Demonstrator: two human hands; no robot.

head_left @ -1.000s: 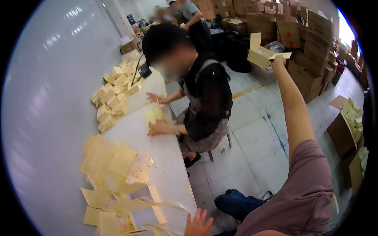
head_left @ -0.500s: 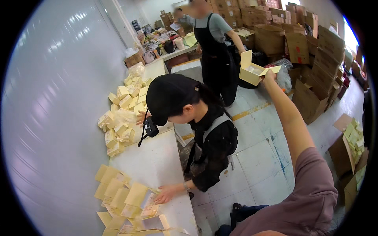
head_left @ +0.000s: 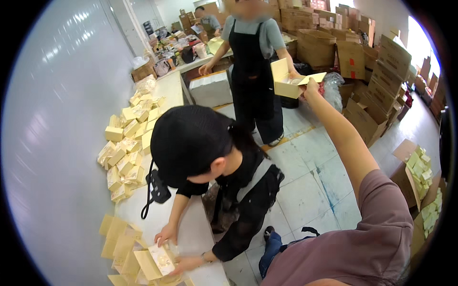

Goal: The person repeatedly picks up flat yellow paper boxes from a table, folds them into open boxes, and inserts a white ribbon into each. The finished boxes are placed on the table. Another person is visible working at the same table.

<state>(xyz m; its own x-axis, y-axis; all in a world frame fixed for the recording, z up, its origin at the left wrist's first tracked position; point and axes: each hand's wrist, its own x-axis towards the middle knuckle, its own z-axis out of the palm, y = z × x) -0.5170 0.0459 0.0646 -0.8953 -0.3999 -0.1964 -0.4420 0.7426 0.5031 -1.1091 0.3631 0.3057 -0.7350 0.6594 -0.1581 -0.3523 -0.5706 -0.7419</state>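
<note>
My right arm stretches forward and up, and my right hand (head_left: 310, 86) grips a small open yellow box (head_left: 285, 82) by its flap. A standing person in a grey shirt and black apron (head_left: 252, 62) faces me, one hand touching the far side of the same box. My left hand is out of view. Below my arm, a person in a black cap (head_left: 188, 138) bends over the white table (head_left: 195, 233), both hands on flat yellow cartons (head_left: 153, 261).
A heap of folded yellow boxes (head_left: 126, 148) lies along the table by the wall. A white box (head_left: 210, 88) sits farther back. Brown cardboard cartons (head_left: 377, 66) are stacked on the right, and open cartons with yellow boxes (head_left: 420, 174) stand on the floor.
The standing person in the apron has come close and now touches the box I hold out. The capped person has bent lower over the near table. My left hand has left the view.
</note>
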